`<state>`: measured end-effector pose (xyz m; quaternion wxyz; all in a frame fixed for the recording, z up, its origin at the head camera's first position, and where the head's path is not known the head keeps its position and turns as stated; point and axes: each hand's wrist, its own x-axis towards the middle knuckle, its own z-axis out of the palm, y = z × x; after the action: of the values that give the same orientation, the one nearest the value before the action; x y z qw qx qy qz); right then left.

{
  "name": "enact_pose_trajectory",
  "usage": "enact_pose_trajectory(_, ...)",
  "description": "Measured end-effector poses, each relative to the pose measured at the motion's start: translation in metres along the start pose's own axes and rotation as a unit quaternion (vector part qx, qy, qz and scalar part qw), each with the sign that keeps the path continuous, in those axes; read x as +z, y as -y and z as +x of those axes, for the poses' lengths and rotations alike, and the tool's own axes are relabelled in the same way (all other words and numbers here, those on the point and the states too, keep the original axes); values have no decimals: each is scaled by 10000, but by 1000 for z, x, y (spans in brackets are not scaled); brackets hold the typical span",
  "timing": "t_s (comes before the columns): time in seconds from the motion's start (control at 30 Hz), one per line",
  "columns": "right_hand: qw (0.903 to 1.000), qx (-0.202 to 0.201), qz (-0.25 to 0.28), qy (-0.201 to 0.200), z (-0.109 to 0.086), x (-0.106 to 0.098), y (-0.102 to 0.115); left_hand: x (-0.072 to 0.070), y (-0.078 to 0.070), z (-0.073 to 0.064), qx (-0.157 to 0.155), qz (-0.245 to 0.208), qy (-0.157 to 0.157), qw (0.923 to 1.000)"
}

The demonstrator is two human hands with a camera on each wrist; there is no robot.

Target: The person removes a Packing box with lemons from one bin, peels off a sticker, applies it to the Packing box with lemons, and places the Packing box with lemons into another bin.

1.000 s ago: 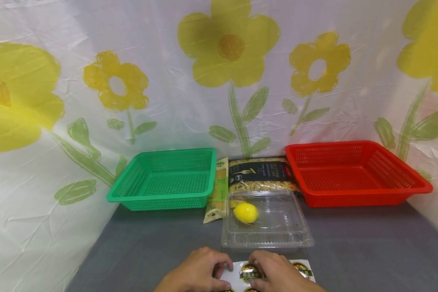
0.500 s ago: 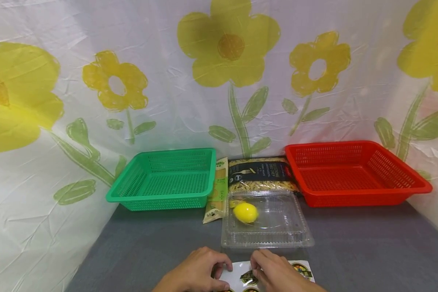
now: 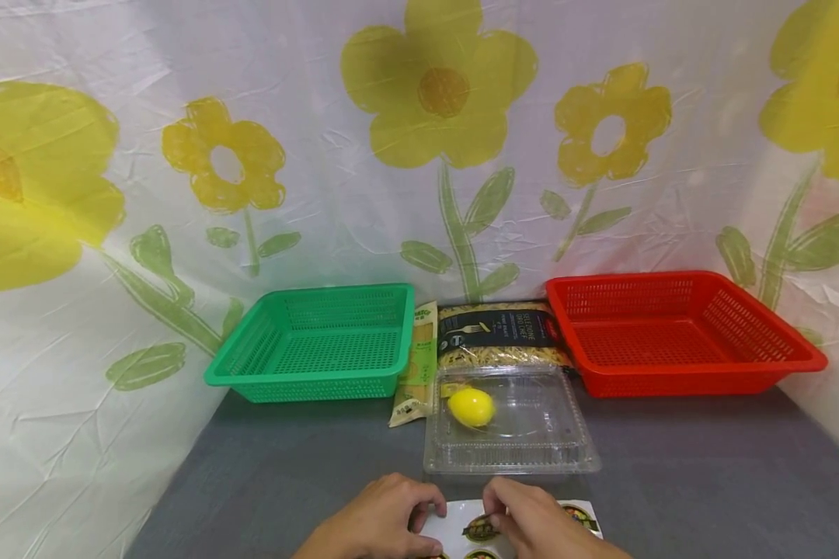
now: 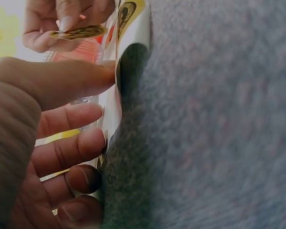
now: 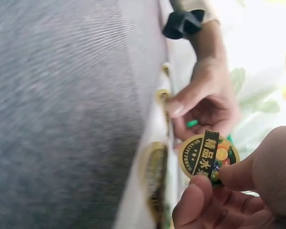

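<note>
Nearby, sticker sheet (image 3: 454,519): white, one edge buckled.
Left hand (image 3: 388,514): thumb and fingertips set well apart, touching the sticker sheet.
Right hand (image 3: 531,519): thumb and fingers closed in a pinch on one round sticker (image 5: 207,155).
Round sticker: seemingly clear of its backing, tilted, jutting from the right fingertips toward the other hand; no long axis.
Clear container (image 3: 510,453): beyond, right hand nearer.
Lemon (image 3: 471,407): inside or atop, cannot tell.
</note>
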<state>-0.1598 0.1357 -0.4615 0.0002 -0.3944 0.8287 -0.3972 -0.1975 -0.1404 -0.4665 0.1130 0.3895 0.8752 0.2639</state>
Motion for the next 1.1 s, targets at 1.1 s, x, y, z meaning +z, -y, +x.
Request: enact_pose_trajectory(1.1, 9883, 492, 511, -1347, 34, -75, 35, -50, -26, 18, 752, -561, -866, 9918)
